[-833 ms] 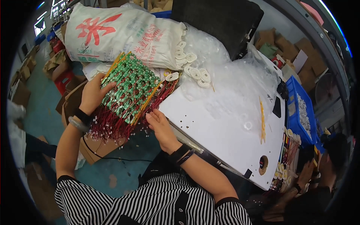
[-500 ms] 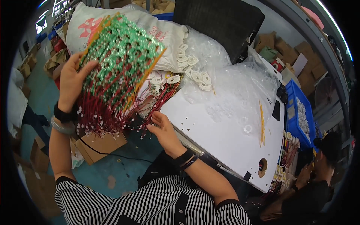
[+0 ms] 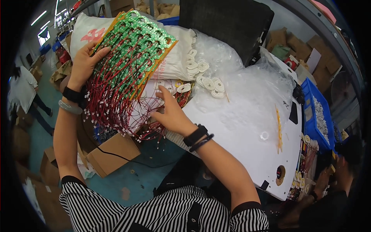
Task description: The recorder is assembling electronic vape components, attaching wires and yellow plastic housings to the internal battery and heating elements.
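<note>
My left hand [image 3: 85,63] grips the left edge of a panel of green circuit boards [image 3: 135,48] with orange-yellow side strips, thumb on top. The panel is tilted above the left end of the white table. Many thin dark red wires [image 3: 112,100] with small white connectors hang from it in a loose bunch. Close to the panel's lower right corner, my right hand [image 3: 174,114] is open, thumb and fingers apart beside the wire ends; nothing shows in it. Several white oval rings [image 3: 208,83] lie to the right of the panel, by a stuffed white sack [image 3: 176,46].
Clear plastic bags [image 3: 247,96] cover part of the white tabletop [image 3: 239,143]. A yellow strip [image 3: 278,129] lies on it. At right stands a blue bin [image 3: 315,112] of small white parts, near a seated co-worker [image 3: 340,181]. Below the panel is an open cardboard box [image 3: 112,154].
The panel has shifted slightly right and its face turned more toward me. My right hand has risen, its fingers spreading. A person in white at far left shows more fully.
</note>
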A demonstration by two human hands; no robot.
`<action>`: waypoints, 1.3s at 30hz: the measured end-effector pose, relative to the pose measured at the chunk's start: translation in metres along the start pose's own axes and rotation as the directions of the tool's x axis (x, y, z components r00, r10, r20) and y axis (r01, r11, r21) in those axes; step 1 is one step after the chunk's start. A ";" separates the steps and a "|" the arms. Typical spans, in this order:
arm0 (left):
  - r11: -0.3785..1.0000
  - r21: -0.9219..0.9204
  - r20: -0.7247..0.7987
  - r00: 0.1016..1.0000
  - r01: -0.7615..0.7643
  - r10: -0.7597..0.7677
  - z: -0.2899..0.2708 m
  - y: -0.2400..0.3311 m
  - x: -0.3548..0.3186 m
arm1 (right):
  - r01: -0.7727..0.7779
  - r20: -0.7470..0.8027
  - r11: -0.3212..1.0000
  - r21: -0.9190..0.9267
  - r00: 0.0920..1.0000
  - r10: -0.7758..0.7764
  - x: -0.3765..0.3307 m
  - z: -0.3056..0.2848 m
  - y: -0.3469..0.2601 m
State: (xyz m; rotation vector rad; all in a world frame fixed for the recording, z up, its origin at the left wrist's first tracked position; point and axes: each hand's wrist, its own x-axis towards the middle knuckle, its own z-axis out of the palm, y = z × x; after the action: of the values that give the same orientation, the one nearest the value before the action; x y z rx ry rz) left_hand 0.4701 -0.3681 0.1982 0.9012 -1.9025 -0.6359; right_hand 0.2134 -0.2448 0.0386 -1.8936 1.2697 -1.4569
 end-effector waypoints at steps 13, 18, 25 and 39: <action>0.972 0.232 -0.210 0.974 -0.038 0.088 -0.060 -0.023 0.038 | -0.260 0.425 0.949 -0.179 0.849 0.313 -0.019 -0.071 0.024; 0.985 0.166 -0.321 0.941 -0.055 0.107 -0.073 -0.025 0.055 | -0.398 0.410 0.896 -0.195 0.797 0.443 -0.025 -0.087 0.020; 0.992 0.123 -0.295 0.953 -0.039 0.074 -0.063 -0.002 0.058 | 0.061 0.054 0.943 -0.326 0.997 -0.046 0.004 -0.054 0.028; 0.981 0.185 -0.163 0.982 -0.064 0.094 -0.023 -0.005 0.042 | -0.435 0.051 0.861 0.262 0.898 0.438 0.052 -0.034 0.057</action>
State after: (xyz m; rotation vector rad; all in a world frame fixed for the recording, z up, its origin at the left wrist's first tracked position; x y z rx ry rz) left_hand 0.4785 -0.4063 0.2262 0.9560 -1.8508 -0.3315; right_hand 0.1610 -0.3101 0.0335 -1.3141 1.3223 -1.3141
